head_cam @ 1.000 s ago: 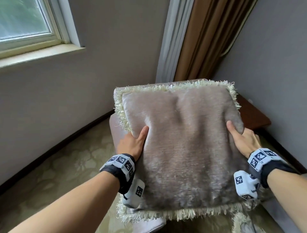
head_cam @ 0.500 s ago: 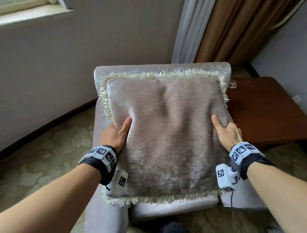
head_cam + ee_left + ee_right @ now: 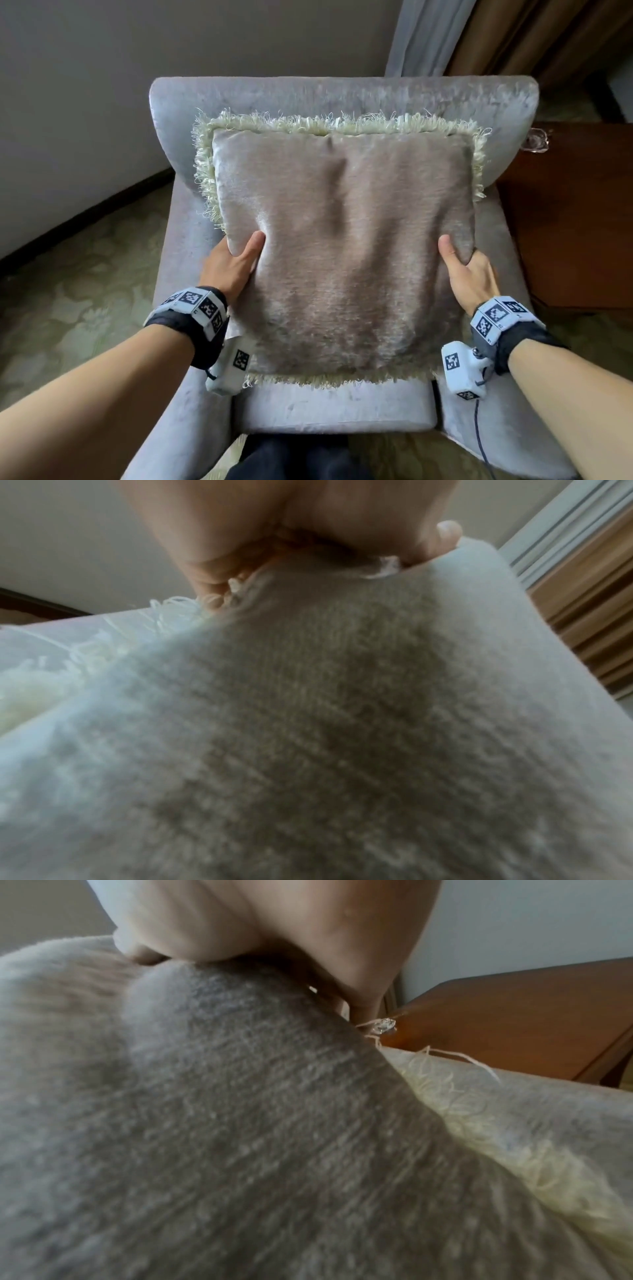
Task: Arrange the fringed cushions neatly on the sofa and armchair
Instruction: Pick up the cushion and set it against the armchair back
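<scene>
A square taupe velvet cushion (image 3: 346, 246) with cream fringe leans against the back of a grey velvet armchair (image 3: 342, 96), its lower edge over the seat. My left hand (image 3: 233, 263) grips its left side, thumb on the front, fingers hidden behind. My right hand (image 3: 466, 270) grips the right side the same way. In the left wrist view the cushion (image 3: 308, 737) fills the frame under my left hand (image 3: 308, 528). The right wrist view shows the cushion (image 3: 222, 1123) with my right hand (image 3: 260, 928) pinching its edge.
A dark wooden side table (image 3: 568, 219) stands right of the armchair, with a small glass object (image 3: 536, 139) on its near corner. A grey wall (image 3: 102, 85) is behind, brown curtains (image 3: 534, 37) hang at back right, and patterned carpet (image 3: 78, 281) lies left.
The cushion has come down from in front of the wall and window onto the armchair, now leaning on the backrest. Both hands keep the same grip on its sides.
</scene>
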